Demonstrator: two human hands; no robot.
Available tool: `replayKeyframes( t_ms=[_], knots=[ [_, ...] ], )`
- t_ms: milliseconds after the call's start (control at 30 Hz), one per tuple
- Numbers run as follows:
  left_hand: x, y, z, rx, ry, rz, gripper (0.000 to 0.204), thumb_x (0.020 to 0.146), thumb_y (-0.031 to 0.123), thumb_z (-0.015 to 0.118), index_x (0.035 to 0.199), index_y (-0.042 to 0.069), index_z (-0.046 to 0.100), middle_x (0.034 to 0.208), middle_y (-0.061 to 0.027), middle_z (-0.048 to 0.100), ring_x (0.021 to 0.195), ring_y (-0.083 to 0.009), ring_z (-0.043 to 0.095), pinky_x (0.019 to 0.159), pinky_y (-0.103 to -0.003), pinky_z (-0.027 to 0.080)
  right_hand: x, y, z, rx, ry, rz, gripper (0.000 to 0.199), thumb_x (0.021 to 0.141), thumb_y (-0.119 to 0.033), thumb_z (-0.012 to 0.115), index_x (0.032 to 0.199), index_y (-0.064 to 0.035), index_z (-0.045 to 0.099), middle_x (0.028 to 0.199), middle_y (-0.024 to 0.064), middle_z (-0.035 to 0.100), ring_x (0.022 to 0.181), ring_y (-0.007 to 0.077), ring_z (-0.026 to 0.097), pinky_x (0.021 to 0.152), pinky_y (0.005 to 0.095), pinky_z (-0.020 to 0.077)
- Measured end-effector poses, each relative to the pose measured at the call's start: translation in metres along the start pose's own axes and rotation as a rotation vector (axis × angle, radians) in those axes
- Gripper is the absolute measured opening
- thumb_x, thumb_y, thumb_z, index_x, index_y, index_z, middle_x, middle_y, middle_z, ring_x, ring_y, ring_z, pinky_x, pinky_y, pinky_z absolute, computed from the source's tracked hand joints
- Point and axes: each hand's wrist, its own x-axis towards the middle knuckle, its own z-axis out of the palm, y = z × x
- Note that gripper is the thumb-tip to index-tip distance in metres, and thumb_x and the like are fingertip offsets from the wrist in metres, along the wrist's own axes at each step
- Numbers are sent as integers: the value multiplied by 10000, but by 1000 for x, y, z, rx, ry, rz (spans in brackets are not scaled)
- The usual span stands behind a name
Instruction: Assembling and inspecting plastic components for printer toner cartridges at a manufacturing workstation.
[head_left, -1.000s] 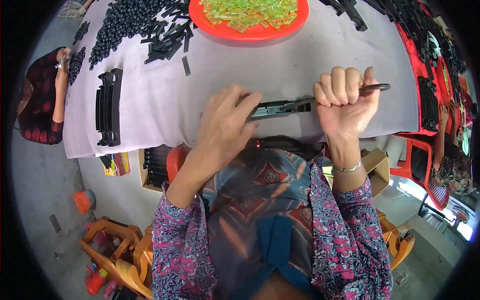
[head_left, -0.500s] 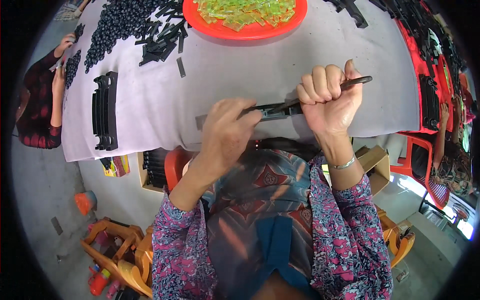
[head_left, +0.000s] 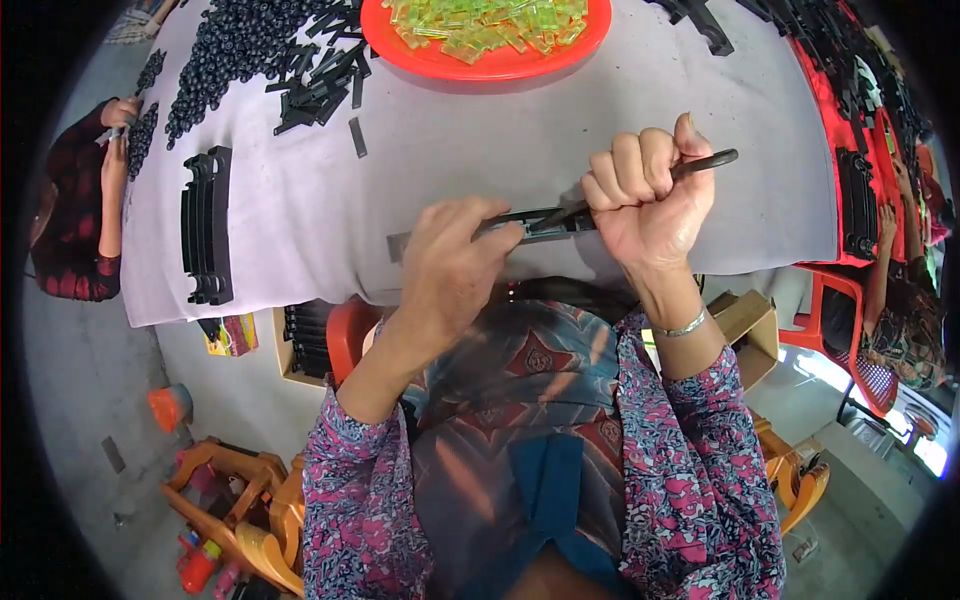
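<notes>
Near the table's front edge, a long narrow black plastic part (head_left: pixel 548 236) lies across in front of me. My left hand (head_left: pixel 445 265) is closed over its left portion, thumb and fingers bent around it; a grey end shows past the hand. My right hand (head_left: pixel 650 195) makes a fist, thumb up, around a dark slim tool (head_left: pixel 712 162). The tool's rounded end sticks out to the right, and its narrow end reaches down into the channel of the black part. The tool's exact kind is hidden by my fingers.
A red tray (head_left: pixel 487 78) of yellow-green translucent pieces stands at the back. Beside it are loose black strips (head_left: pixel 318 95) and a pile of small black round pieces (head_left: pixel 225 65). A ribbed black part (head_left: pixel 207 225) lies at left. A co-worker (head_left: pixel 82 200) sits beyond.
My right fist and the tool have shifted very slightly left, along with the view. My left hand keeps its place on the part. The co-worker's far hand has moved slightly.
</notes>
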Motion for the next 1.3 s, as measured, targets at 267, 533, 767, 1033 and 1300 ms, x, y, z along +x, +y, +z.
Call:
replayKeyframes(
  t_ms=[267, 533, 767, 1033, 1300],
  knots=[
    [0, -2, 2, 4, -4, 18, 313, 728, -27, 749, 1013, 92, 697, 1060, -93, 671, 931, -319, 637, 806, -408, 500, 6, 2, -3, -33, 30, 33, 581, 1044, -483, 394, 572, -167, 271, 522, -41, 205, 488, 121, 148, 464, 317, 135],
    [1, -1, 4, 18, -3, 17, 275, 725, -29, 748, 968, 90, 698, 1031, -89, 675, 908, -305, 643, 781, -398, 506, 12, 6, -7, -36, 59, 45, 549, 1029, -491, 380, 592, -175, 273, 520, -40, 190, 469, 115, 131, 449, 310, 129],
    [2, 2, 6, 47, 33, 34, 263, 714, -45, 754, 942, 79, 710, 1020, -86, 681, 893, -299, 648, 763, -391, 510, 15, 8, -8, -40, 75, 54, 528, 1014, -501, 382, 608, -178, 280, 524, -39, 186, 469, 113, 136, 446, 306, 122],
    [4, 4, 7, 60, 72, 61, 155, 757, 60, 746, 906, 76, 705, 980, -60, 650, 874, -258, 636, 750, -388, 477, 14, 12, -7, -65, 112, 36, 494, 999, -480, 368, 622, -175, 276, 549, -37, 197, 489, 116, 153, 456, 305, 129],
    [1, 2, 3, -38, 67, 14, 336, 748, -6, 770, 1059, 50, 656, 1065, -121, 652, 956, -342, 627, 824, -428, 497, 17, -34, 9, 126, 31, -55, 476, 1047, -449, 375, 666, -171, 306, 597, -44, 241, 532, 102, 198, 470, 288, 157]
  ],
)
